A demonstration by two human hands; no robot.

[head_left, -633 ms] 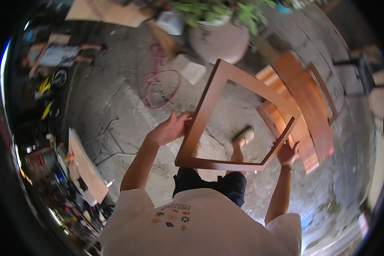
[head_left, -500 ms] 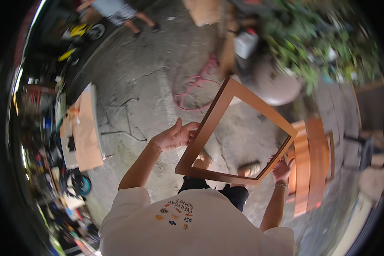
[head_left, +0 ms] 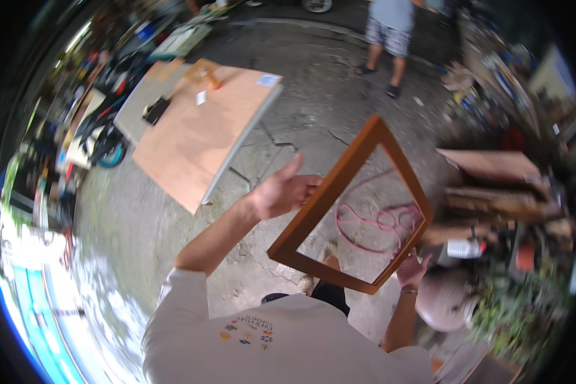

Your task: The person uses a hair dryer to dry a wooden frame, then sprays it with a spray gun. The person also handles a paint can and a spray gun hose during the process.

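Note:
A brown wooden frame, four-sided with an open middle, hangs tilted in the air in front of my body. My left hand grips its left bar, thumb pointing up and apart, with the fingertips curled behind the wood and partly hidden. At the lower right bar, my right hand holds the frame, some of its fingers hidden by the wood. Through the opening the concrete floor and part of a pink hose can be seen.
Ahead on the left stands a folding table topped with a wooden board, and a motorbike is beyond it. Another person stands far ahead. Along the right are wood planks, a white jug, a large round jar and plants.
My view has swung left, so the table lies nearer the middle and the jar and plants lower right. The wooden piece at the right has left view. Both hands keep the frame.

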